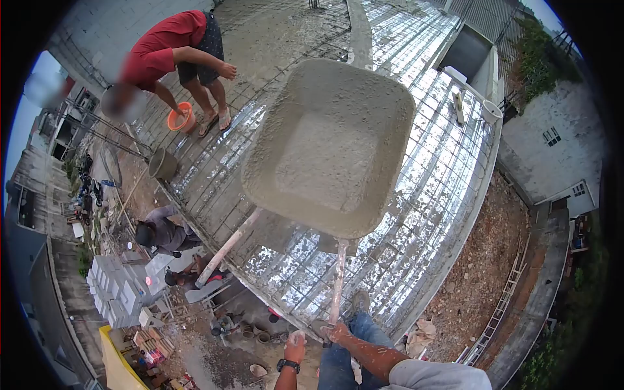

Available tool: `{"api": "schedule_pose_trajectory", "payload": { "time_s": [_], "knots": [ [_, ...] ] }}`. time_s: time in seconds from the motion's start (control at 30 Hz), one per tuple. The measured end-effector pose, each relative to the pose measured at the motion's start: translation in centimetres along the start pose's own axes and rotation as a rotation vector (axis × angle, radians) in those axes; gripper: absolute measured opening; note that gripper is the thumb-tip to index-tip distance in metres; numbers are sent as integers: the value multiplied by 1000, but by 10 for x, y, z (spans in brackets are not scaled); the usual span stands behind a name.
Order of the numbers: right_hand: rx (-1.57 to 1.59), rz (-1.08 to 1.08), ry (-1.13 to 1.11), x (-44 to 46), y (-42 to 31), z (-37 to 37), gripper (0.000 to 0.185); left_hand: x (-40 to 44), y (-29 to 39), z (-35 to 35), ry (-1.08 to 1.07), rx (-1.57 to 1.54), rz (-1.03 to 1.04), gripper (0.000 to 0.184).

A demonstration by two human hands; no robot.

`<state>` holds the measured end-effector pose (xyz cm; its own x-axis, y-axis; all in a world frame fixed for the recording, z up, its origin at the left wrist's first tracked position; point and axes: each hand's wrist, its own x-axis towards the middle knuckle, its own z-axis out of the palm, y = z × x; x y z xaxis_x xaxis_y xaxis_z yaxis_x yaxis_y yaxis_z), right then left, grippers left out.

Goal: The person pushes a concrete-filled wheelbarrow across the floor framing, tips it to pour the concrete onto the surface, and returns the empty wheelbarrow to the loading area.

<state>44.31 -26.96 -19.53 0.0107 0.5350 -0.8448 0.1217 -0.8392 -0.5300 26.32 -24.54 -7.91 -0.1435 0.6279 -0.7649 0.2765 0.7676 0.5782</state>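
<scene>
A wheelbarrow with a tray [328, 149] coated in wet grey cement is in front of me on the rebar-covered slab. My right hand [336, 333] is wrapped round the end of its right handle [338, 279], close to my jeans. The left handle [229, 250] slants away to the left with its end free. My left hand [296, 348], a dark watch on its wrist, is curled closed to the left of my right hand, apart from both handles. Nothing shows in its fingers.
A person in a red shirt [166, 49] bends over an orange bucket [181, 118] at upper left. A dark bucket [162, 164] stands at the slab's left edge. Several people are on the ground below, near stacked pale blocks [114, 289]. The slab drops off left and right; a ladder [497, 312] lies below.
</scene>
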Motion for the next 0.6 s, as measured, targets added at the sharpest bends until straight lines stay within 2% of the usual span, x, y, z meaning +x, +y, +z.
{"api": "schedule_pose_trajectory", "payload": {
  "time_s": [0.1,0.23,0.3,0.33,0.4,0.47,0.5,0.6],
  "knots": [
    [-197,-6,63,0,-4,-4,57,-21,1,-14,-41,-271,4,38],
    [-381,87,33,4,-18,-8,60,-77,98,-54,-285,-727,149,45],
    [-370,158,15,6,-17,-8,61,-111,154,-79,-437,-934,409,36],
    [-389,124,48,-1,-24,-8,61,-130,181,-94,-510,-1033,539,32],
    [-430,56,113,-27,-49,-11,61,-170,237,-131,-688,-1016,918,33],
    [-285,-41,80,-42,-61,-11,56,-196,277,-162,-810,-974,1198,35],
    [-213,-88,64,-46,-63,-12,53,-206,289,-173,-846,-961,1268,35],
    [-389,149,54,-28,-53,-11,47,-222,308,-191,-911,-948,1364,37]
  ]
}}
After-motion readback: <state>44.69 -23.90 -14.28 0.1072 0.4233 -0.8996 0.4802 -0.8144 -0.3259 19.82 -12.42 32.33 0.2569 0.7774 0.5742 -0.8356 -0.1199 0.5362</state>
